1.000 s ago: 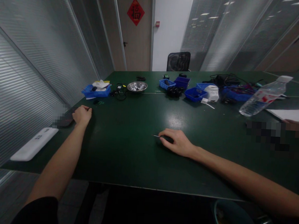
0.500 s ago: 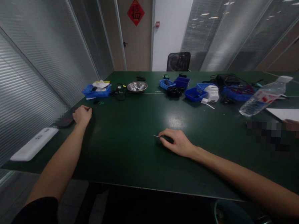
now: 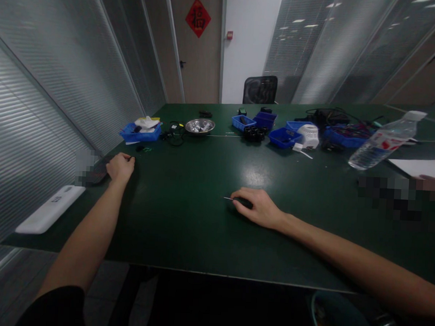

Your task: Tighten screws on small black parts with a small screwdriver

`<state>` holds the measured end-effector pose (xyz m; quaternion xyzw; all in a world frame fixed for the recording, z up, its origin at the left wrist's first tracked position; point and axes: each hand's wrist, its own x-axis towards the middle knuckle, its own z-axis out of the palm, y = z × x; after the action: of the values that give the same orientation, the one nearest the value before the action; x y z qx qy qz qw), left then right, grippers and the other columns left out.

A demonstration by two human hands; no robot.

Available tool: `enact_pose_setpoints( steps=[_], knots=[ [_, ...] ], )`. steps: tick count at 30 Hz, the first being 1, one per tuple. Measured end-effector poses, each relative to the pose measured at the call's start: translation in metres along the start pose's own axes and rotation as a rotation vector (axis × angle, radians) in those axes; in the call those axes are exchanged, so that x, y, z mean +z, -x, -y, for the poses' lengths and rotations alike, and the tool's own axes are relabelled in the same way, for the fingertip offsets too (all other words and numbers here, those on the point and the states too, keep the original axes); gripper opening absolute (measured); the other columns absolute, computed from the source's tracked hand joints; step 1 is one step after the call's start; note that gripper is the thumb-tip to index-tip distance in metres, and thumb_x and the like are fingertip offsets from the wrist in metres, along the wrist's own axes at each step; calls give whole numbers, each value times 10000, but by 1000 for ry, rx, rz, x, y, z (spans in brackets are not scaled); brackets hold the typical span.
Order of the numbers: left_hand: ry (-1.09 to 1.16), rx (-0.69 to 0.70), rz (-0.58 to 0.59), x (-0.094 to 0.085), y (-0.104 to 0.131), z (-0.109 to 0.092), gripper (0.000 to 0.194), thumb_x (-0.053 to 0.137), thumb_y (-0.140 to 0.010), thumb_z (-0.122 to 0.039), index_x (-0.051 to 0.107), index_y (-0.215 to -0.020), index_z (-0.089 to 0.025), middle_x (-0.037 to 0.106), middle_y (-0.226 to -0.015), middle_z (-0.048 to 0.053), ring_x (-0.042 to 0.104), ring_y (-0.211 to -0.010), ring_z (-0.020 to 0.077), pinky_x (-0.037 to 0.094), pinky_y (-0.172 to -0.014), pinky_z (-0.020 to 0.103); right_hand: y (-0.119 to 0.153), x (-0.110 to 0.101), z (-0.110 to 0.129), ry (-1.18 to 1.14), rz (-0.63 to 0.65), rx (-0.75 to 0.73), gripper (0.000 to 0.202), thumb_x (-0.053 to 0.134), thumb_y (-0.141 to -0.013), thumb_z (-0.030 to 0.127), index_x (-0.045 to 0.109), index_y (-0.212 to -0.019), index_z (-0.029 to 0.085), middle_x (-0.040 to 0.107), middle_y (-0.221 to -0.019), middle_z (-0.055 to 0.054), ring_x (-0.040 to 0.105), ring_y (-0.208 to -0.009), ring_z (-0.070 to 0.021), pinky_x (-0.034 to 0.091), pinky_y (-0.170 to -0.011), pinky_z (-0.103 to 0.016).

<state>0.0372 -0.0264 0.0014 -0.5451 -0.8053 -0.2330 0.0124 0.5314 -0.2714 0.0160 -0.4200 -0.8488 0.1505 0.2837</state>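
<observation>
No visible change from half-second ago; probably pausing. Just below centre: thin rod (image 3: 228, 198) pinched in curled right hand (image 3: 255, 206), pointing left. Middle left: curled left hand (image 3: 120, 166), cannot tell if holding anything.

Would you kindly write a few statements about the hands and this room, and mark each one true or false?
1. The right hand holds a thin-shafted tool. True.
2. The left hand holds the same thin-shafted tool. False: only the right hand does; the left hand is well apart from it.
3. A red diamond-shaped sign hangs on the door. True.
4. The metal bowl is empty. False: small items lie in the metal bowl.
</observation>
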Motion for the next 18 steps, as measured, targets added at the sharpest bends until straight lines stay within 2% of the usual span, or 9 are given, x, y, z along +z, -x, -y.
enact_pose_setpoints(
  steps=[4, 7, 9, 14, 18],
  knots=[
    [38, 116, -48, -10, 14, -19, 319, 578, -1000, -405, 694, -1182, -170, 726, -1187, 129, 644, -1132, 316, 435, -1005, 422, 0, 2, -2, 2, -3, -1, 257, 561, -1050, 352, 720, -1180, 196, 753, -1057, -67, 694, -835, -177, 541, -758, -317],
    [106, 251, -73, -18, 33, -47, 316, 564, -1017, -400, 699, -1194, -176, 724, -1187, 101, 648, -1096, 278, 434, -973, 373, 1, 3, -4, 3, -9, -2, 257, 565, -1050, 359, 719, -1175, 195, 751, -1051, -61, 694, -833, -174, 537, -765, -314],
    [168, 377, -50, -24, 54, -70, 316, 570, -1020, -398, 703, -1199, -176, 723, -1177, 90, 648, -1063, 260, 433, -949, 355, 0, 4, -4, 5, -6, 3, 251, 562, -1051, 351, 720, -1169, 195, 752, -1049, -58, 694, -833, -171, 536, -771, -313],
    [349, 826, 100, -35, 134, -127, 268, 611, -1018, -391, 715, -1171, -196, 715, -1106, 74, 623, -939, 239, 426, -902, 385, 0, 4, -4, 14, -13, -3, 254, 558, -1051, 356, 718, -1167, 196, 754, -1046, -64, 697, -835, -176, 530, -749, -312],
    [458, 1105, 366, -38, 196, -150, 238, 619, -1029, -378, 708, -1174, -211, 709, -1090, 59, 610, -916, 216, 422, -846, 380, 0, 3, -3, 15, -10, 1, 247, 561, -1044, 338, 720, -1173, 201, 756, -1040, -64, 702, -836, -179, 532, -748, -309]
  ],
)
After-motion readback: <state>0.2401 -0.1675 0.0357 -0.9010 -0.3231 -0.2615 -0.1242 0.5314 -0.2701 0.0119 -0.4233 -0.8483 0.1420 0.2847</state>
